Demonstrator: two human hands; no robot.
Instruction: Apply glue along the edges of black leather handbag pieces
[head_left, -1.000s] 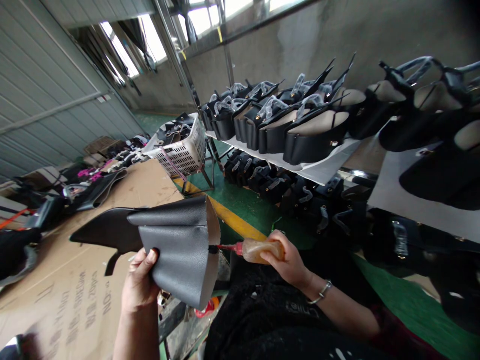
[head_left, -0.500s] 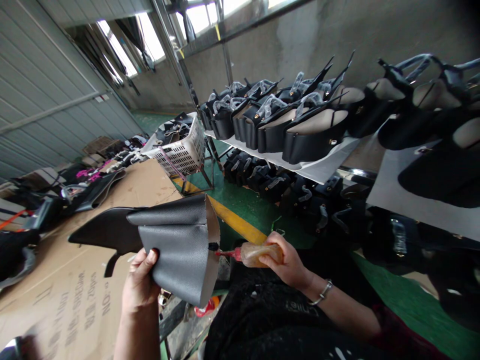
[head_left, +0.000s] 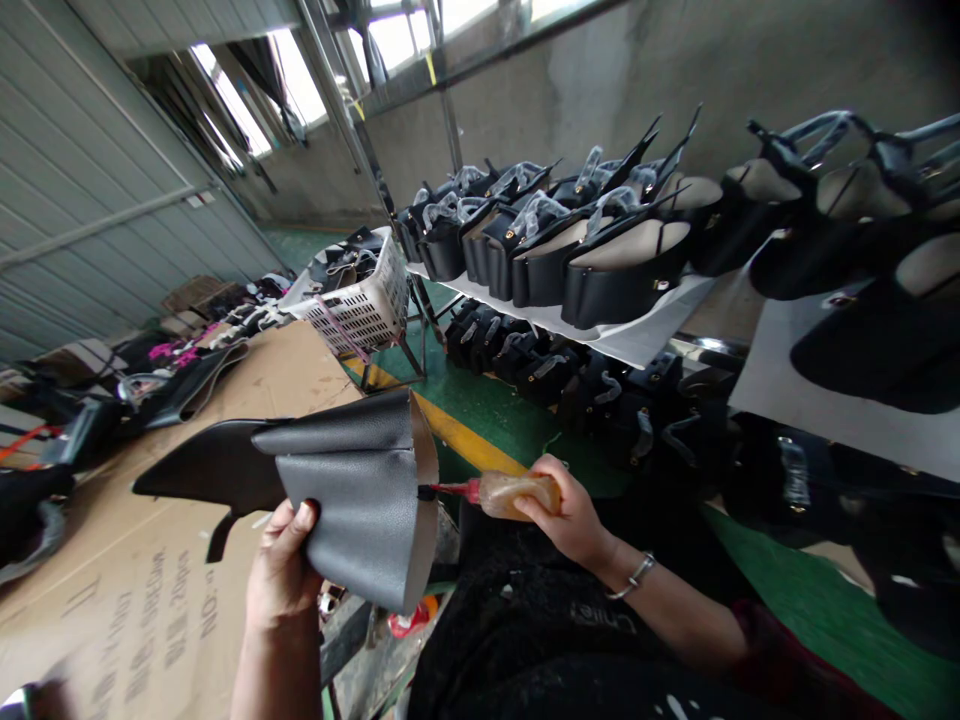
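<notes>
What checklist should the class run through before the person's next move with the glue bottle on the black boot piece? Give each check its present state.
1. Left hand has a firm grip on the black boot piece: ok, fingers wrap its lower edge.
2. Right hand holds the glue bottle: ok.
3. Red nozzle meets the piece's edge: ok, its tip sits at the rim.
4. Glue left in the bottle: ok, amber fill shows.
5. Glue line already laid: cannot tell.
6. Cardboard sheet lies under the work: ok, beneath the left hand.
</notes>
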